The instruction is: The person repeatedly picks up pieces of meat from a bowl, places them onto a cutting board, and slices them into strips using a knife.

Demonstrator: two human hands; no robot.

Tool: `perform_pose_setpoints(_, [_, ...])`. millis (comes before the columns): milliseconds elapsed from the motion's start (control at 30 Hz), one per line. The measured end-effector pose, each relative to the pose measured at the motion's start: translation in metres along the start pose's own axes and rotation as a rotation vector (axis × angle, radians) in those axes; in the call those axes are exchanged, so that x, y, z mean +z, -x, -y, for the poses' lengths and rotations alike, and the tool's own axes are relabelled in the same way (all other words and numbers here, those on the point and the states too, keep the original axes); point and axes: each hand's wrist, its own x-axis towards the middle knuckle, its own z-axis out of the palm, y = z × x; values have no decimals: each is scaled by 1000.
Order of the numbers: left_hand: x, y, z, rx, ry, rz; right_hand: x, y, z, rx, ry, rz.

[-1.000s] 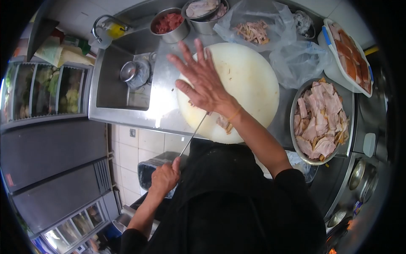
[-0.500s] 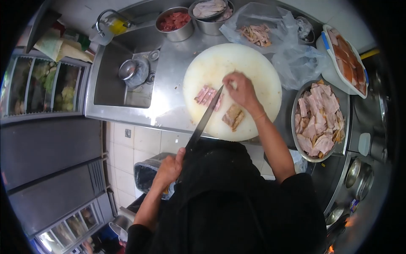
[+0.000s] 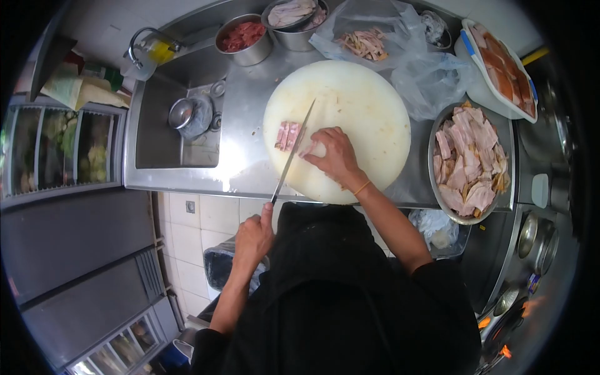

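My left hand (image 3: 253, 240) is wrapped round the handle of a long knife (image 3: 292, 156). The blade slants up over the round white cutting board (image 3: 375, 119), its tip near the middle. Several strips of pink meat (image 3: 287, 136) lie side by side just left of the blade. To its right, my right hand (image 3: 337, 155) has its fingers and thumb bent round a small pale pink piece of meat (image 3: 319, 149). My right palm and wrist hide most of the larger chunk under them.
An oval metal bowl of sliced meat (image 3: 469, 162) stands right of the board, below a white tub of browned meat (image 3: 503, 69). Behind are plastic bags (image 3: 431, 84) and a metal pot of red meat (image 3: 247, 47). A sink (image 3: 187, 150) is at left, a bin (image 3: 219, 265) below the counter.
My right hand has come down and left from near the knife tip to the meat, now covering the chunk. The knife has shifted left and stands more upright beside the strips.
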Motion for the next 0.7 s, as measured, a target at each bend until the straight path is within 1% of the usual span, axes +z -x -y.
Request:
perform_pose_setpoints(100, [-10,11,0,17,30,27,-3,-2,5,-24,-75,-148])
perform_pose_setpoints(200, [-14,21,2,33,-9,154,-37,13,-3,30,16,-172])
perform_pose_setpoints(300, [-5,19,14,29,-86,148,-74,37,5,79,-10,-5])
perform_pose_setpoints(333, [-5,19,14,6,-83,128,-73,46,4,126,-108,22])
perform_pose_setpoints(400, [-8,17,11,-26,-91,97,-65,52,3,139,-166,-16])
perform_pose_setpoints(500, [-15,24,-3,-25,-60,145,-52,53,-2,195,-237,-116])
perform_pose_setpoints(600, [-7,31,-2,55,-115,179,-42,53,-3,227,-270,-180])
perform_pose_setpoints(700, [-4,35,-7,86,-87,197,-35,55,-3,260,-296,-209])
